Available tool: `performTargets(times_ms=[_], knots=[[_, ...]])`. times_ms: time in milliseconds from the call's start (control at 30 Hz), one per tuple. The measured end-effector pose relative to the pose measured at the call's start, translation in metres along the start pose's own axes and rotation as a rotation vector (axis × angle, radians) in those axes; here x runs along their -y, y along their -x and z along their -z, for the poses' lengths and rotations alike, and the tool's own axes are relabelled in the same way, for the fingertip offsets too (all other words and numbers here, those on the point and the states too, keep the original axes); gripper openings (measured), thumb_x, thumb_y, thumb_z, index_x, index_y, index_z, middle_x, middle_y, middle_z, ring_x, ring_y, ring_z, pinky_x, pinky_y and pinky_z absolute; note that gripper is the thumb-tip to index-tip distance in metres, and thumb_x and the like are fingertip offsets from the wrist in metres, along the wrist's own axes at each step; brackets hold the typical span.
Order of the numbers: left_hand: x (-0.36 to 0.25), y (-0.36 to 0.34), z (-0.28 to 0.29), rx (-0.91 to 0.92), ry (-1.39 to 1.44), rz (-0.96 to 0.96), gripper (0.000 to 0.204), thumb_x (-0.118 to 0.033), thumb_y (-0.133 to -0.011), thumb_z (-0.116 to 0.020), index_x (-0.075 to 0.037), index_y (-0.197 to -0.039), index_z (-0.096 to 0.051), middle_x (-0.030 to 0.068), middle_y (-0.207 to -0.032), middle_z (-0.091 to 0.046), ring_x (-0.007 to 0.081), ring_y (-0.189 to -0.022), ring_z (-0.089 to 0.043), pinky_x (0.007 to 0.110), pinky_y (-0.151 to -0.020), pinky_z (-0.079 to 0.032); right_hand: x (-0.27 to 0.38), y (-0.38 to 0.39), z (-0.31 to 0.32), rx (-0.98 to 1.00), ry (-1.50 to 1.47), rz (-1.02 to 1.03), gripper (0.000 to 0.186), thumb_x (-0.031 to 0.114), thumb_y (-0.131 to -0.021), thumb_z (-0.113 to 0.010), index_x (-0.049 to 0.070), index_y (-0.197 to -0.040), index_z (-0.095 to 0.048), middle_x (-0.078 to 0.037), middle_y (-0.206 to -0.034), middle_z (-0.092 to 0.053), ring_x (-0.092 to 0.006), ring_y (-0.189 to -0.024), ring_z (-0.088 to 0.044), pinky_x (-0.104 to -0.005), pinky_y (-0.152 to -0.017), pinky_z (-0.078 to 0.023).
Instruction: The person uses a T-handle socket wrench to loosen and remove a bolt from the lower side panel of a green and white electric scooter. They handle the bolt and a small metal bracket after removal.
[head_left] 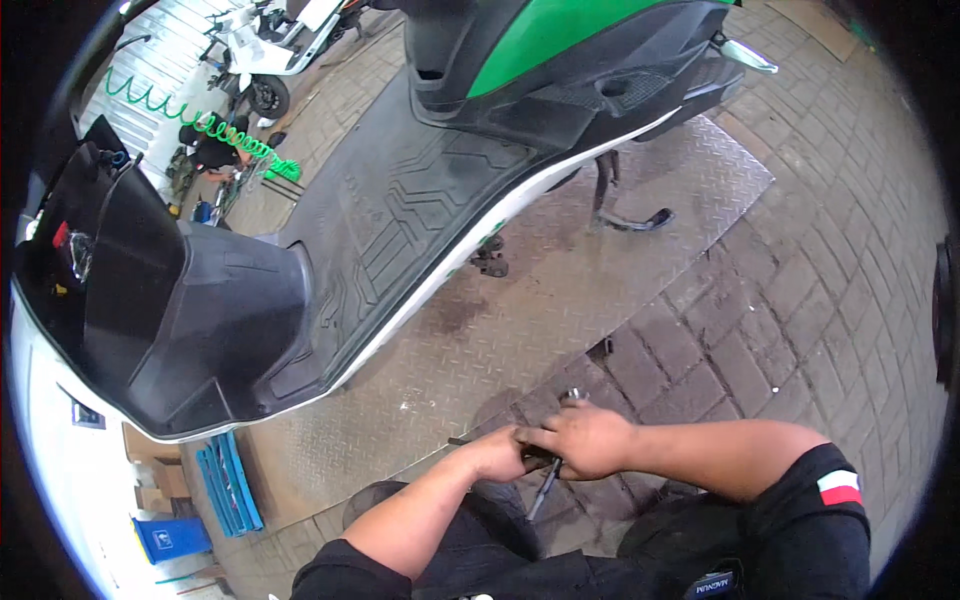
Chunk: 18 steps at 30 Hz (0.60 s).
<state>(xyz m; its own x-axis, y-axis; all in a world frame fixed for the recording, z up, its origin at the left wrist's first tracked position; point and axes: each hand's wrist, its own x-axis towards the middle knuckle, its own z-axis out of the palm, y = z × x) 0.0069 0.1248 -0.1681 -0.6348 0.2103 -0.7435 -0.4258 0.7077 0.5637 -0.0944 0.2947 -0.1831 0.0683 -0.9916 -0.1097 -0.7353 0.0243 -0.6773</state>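
Observation:
My right hand (592, 440) is closed around a slim metal hand tool (546, 490). The tool's shiny end shows above the knuckles, and its shaft slants down toward my lap; its exact kind is unclear. Touching it from the left is my left hand (500, 456), with fingers curled around something dark that the hands mostly hide. A short dark rod (458, 441) sticks out beside the left hand. Both hands are low, over the near edge of a diamond-plate metal platform (590, 290). On that platform stands a scooter with a ridged black footboard (400, 215) and a green side panel (540, 40).
The scooter's side stand (640, 220) is down on the plate. A small dark part (606, 347) lies by the platform edge on brick paving (810, 300). At left are a blue tool case (230, 485) and a blue bin (172, 538). A green coiled hose (215, 125) hangs beyond the scooter.

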Motion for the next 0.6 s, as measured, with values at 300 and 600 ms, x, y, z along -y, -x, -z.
performTargets(times_ms=[300, 600], knots=[[0.052, 0.000, -0.002, -0.327, -0.008, -0.146, 0.035, -0.026, -0.083, -0.070, -0.007, -0.111, -0.066, 0.0147, -0.112, -0.065, 0.0319, -0.113, -0.059, 0.036, -0.097, -0.045, -0.059, -0.013, -0.028, -0.119, -0.468, -0.316, 0.035, 0.031, -0.090, -0.055, 0.005, -0.113, -0.061, -0.024, -0.102, -0.065, -0.0416, -0.095, -0.062, -0.0484, -0.083, -0.049], [0.054, 0.007, 0.016, -0.218, 0.007, 0.016, 0.028, -0.025, -0.083, -0.072, -0.008, -0.105, -0.067, 0.0111, -0.109, -0.065, 0.0264, -0.107, -0.061, 0.039, -0.093, -0.048, -0.170, 0.046, -0.069, 0.304, -0.647, -0.940, 0.054, 0.050, -0.091, -0.054, 0.000, -0.109, -0.065, -0.021, -0.099, -0.068, -0.0326, -0.076, -0.069, -0.0429, -0.068, -0.054]])
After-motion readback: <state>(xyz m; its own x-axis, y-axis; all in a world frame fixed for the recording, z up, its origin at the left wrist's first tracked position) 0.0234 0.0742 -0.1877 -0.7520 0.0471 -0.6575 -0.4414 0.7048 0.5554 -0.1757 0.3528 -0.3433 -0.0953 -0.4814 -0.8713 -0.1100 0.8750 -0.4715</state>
